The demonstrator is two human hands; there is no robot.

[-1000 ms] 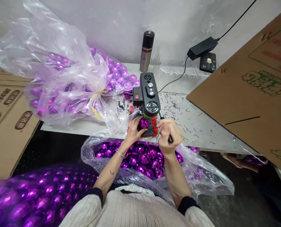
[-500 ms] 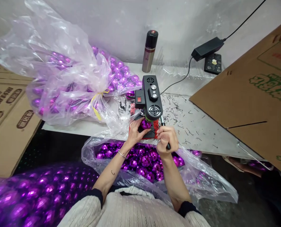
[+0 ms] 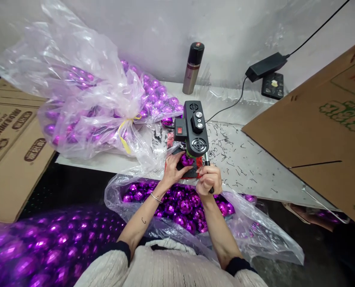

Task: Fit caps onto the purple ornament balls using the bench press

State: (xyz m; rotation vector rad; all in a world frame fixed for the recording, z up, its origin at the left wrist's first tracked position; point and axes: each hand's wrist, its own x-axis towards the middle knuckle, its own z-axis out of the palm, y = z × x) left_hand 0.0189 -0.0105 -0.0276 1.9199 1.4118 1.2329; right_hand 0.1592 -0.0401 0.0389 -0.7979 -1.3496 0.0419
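My left hand [image 3: 174,169] grips a shiny purple faceted ball ornament [image 3: 187,160] between thumb and fingers. The ball sits beneath the head of a small black bench press [image 3: 196,127], which has a red switch and round vents on top. My right hand [image 3: 210,178] is wrapped round the press's lever handle [image 3: 207,159], just right of the ball. The press stands on a red-edged base [image 3: 199,161] near the table's front edge. Below both hands, an open clear plastic bag [image 3: 114,195] holds many purple balls [image 3: 185,206].
Black scraps [image 3: 225,139] litter the white table [image 3: 255,159]. A tied bag of purple balls [image 3: 84,107] lies left, with flattened cardboard [image 3: 18,159] beyond. At the back stand a spray can [image 3: 193,68], a power adapter [image 3: 266,67] and a phone [image 3: 272,85]. A large carton [image 3: 318,127] rises at right.
The lever handle has shifted slightly in my right hand, which has moved a little left relative to the press. My left hand stays on the ball. The whole view has shifted slightly.
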